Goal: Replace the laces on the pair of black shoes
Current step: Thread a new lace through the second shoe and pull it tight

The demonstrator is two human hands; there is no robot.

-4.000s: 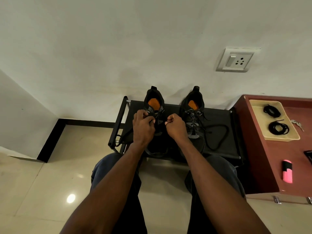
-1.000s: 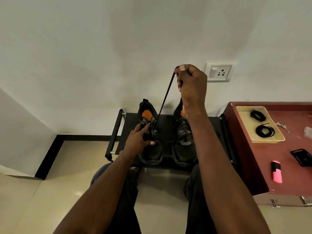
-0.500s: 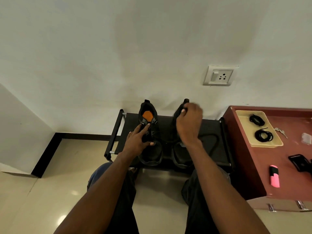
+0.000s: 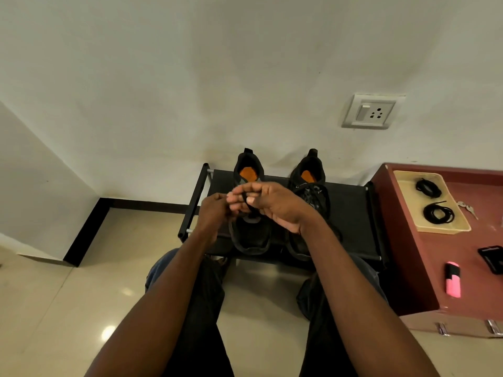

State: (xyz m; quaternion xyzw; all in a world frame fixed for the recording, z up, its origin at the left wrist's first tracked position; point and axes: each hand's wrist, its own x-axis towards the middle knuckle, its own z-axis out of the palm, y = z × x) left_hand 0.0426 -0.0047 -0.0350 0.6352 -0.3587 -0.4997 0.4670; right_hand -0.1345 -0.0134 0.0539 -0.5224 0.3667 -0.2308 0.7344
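left shoe (image 4: 251, 235) tongue behind hands, phone (image 4: 494, 258) cropped

Two black shoes (image 4: 251, 235) with orange insoles (image 4: 248, 173) sit on a black rack (image 4: 353, 213). Black laces (image 4: 438, 213) lie in a cream tray (image 4: 460, 227) on a maroon cabinet (image 4: 408, 268), beside a pink-and-black marker (image 4: 453, 279). The wall (image 4: 190, 77) is white, the floor (image 4: 54, 308) glossy beige.

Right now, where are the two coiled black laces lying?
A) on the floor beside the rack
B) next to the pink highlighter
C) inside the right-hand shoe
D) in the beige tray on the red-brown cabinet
D: both coiled laces lie inside the beige tray on top of the red-brown cabinet, well apart from the pink highlighter nearer the cabinet's front edge.
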